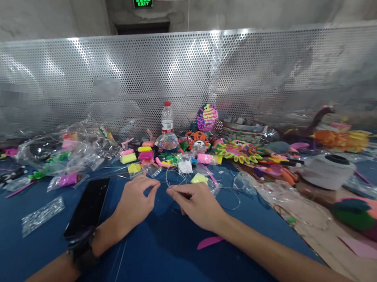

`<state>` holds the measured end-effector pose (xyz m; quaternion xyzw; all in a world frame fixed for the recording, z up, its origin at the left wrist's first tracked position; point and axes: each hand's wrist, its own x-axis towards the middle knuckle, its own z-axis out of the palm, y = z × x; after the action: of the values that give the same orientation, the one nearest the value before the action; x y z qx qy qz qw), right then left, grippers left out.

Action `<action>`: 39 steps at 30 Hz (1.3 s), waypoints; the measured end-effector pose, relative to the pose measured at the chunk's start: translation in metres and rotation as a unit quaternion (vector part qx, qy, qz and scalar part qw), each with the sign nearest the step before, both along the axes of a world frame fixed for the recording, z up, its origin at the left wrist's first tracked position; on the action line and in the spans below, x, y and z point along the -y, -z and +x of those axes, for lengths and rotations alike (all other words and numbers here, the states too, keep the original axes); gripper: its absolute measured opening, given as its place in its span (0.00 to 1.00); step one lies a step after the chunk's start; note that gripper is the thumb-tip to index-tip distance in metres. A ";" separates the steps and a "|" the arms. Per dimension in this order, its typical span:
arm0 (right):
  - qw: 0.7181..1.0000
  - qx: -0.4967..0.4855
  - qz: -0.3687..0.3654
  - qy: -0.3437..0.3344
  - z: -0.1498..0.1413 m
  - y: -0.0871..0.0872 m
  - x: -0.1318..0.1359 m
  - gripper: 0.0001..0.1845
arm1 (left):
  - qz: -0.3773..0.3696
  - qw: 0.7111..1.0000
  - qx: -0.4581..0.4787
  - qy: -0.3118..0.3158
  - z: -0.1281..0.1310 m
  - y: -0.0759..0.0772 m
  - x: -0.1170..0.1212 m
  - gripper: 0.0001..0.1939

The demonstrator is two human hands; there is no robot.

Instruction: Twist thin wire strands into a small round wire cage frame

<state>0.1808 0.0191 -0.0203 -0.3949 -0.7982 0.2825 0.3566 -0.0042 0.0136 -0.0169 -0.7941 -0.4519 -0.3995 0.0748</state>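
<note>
My left hand (137, 199) is above the blue table, thumb and forefinger pinched together. Whatever lies between those tips is too small to make out. Close by on the right, my right hand (198, 205) also pinches, its fingertips at the end of a thin clear cord (166, 177) that curves up behind them. More of the thin cord (232, 207) seems to loop beyond the right hand. Just past both hands lie a white packet (185, 167), a yellow-green piece (200, 178) and a yellow piece (134, 168). A magenta strip (209, 242) rests below my right wrist.
A black phone (87, 207) lies by my left wrist, near a clear bead packet (42, 216). Clay packs, a bottle (167, 118) and clay figures line the perforated metal screen (148, 74). At right are a white spool (328, 171) and cardboard (297, 215).
</note>
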 end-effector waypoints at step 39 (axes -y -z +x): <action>0.991 0.010 0.067 0.117 0.021 0.000 -0.026 0.13 | -0.326 0.942 0.037 0.066 -0.016 -0.016 -0.004 0.02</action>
<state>0.2021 0.0455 -0.0200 -0.4640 -0.7670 0.1809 0.4046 -0.0204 0.0173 -0.0009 -0.7875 -0.5067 -0.2635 -0.2316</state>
